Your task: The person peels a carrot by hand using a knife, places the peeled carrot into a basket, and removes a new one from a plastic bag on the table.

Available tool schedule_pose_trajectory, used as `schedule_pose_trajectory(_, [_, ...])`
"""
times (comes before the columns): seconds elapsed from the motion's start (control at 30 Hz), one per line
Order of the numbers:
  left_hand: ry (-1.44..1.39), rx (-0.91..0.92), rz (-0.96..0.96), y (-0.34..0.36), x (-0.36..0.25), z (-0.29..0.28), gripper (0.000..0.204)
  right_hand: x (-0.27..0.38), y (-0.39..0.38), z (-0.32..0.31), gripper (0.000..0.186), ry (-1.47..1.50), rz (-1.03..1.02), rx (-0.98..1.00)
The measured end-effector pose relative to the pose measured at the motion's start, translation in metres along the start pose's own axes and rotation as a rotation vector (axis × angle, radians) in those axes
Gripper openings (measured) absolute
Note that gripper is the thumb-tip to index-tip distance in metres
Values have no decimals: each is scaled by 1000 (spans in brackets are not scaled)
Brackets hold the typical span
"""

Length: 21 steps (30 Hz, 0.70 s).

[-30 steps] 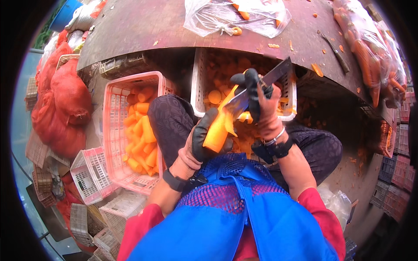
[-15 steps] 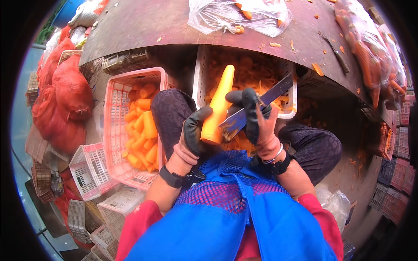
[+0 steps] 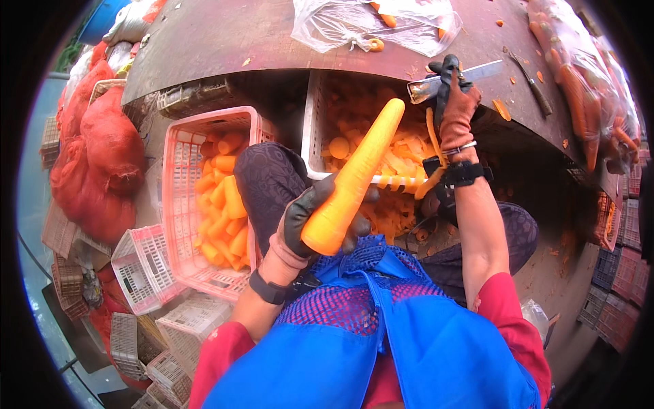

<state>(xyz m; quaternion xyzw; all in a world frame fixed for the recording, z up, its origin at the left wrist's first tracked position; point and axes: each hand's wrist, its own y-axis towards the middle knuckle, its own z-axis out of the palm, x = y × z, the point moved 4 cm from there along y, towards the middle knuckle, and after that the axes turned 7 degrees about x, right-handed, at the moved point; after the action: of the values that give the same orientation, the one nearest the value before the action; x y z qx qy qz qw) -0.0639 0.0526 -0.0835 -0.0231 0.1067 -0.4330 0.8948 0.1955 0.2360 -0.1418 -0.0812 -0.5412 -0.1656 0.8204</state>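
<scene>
A big orange carrot (image 3: 355,176), thick end toward me, lies aslant in my left hand (image 3: 306,215). The black-fingered glove of that hand wraps round its thick end. Beyond the carrot's tip, my right hand (image 3: 455,99), gloved as well, is closed round a flat, long metal peeler (image 3: 426,88) at the table's front edge. Its blade sticks out on both sides of the fingers. A long strip of peel (image 3: 432,136) hangs beside my right wrist. Below the tip stands a white crate (image 3: 312,129) full of peelings and carrot pieces.
At my left, a pink crate (image 3: 174,184) holds several peeled carrot pieces. The table (image 3: 225,41) bears a clear plastic bag (image 3: 340,27), a thin knife-like tool (image 3: 531,85) and a bag of carrots (image 3: 579,88). Red mesh sacks (image 3: 109,157) and stacked crates stand farther left.
My right hand has swung up and right with the peeler, away from the carrot to the table edge. The carrot has tilted further right and come nearer my body.
</scene>
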Motion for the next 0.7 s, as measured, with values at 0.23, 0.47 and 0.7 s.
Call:
schedule_pose_trajectory(0.23, [-127,-100,76,4,5,-46,45,60,-165,71,39,-35,250,245])
schedule_pose_trajectory(0.47, [-148,-127,77,14,8,-24,46,33,-159,69,35,-177,180,452])
schedule_pose_trajectory(0.7, [-122,-48,-31,13,6,-1,62,19,-11,18,31,-177,-39,-46])
